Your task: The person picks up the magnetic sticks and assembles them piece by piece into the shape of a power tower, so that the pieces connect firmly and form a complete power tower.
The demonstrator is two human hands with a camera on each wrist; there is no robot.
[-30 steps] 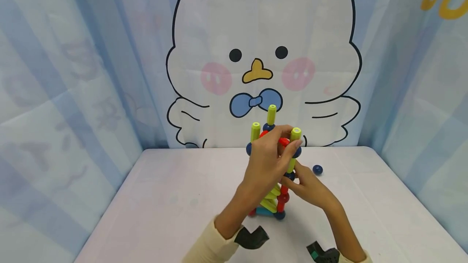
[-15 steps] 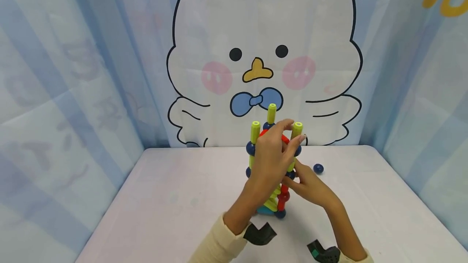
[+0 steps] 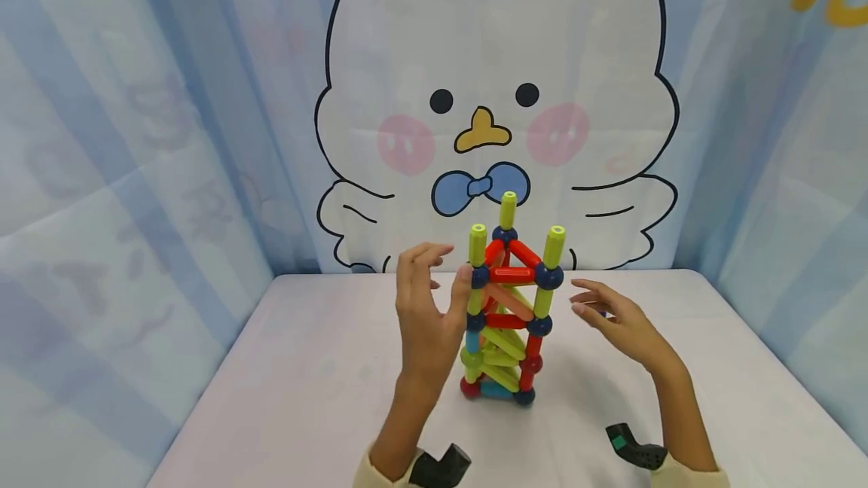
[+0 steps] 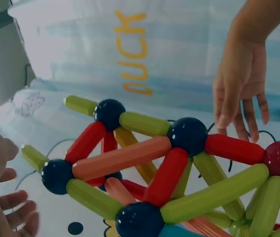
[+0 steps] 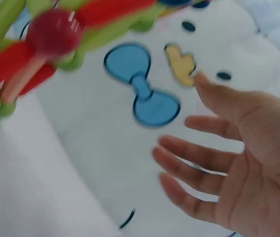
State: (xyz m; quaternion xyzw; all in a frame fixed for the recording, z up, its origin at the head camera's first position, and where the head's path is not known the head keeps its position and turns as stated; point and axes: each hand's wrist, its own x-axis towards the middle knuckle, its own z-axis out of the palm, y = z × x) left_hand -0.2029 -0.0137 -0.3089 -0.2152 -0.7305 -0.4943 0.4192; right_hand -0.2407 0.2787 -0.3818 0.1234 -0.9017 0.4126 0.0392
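A tower of magnetic sticks and balls (image 3: pixel 513 276) stands upright mid-table. Three yellow-green sticks (image 3: pixel 554 247) point up from the dark blue balls (image 3: pixel 549 276) of its top triangle, which red sticks join. My left hand (image 3: pixel 427 315) is at the tower's left side, fingers loosely bent and holding nothing. Its thumb overlaps the tower's edge in the head view, while the left wrist view shows a gap between hand and sticks. Right of the tower, my right hand (image 3: pixel 627 330) hovers apart from it. In the right wrist view its fingers (image 5: pixel 194 153) are spread and hold nothing.
A loose dark blue ball (image 3: pixel 603 314) lies on the white table (image 3: pixel 325 367), mostly hidden behind my right hand. A curtain with a cartoon duck (image 3: pixel 488 36) hangs behind the table, and striped curtains (image 3: pixel 102 172) hang at both sides.
Both hands have let go of the tower and moved apart, the left one to the left and the right one to the right. The tower stands unsupported, its front uncovered.
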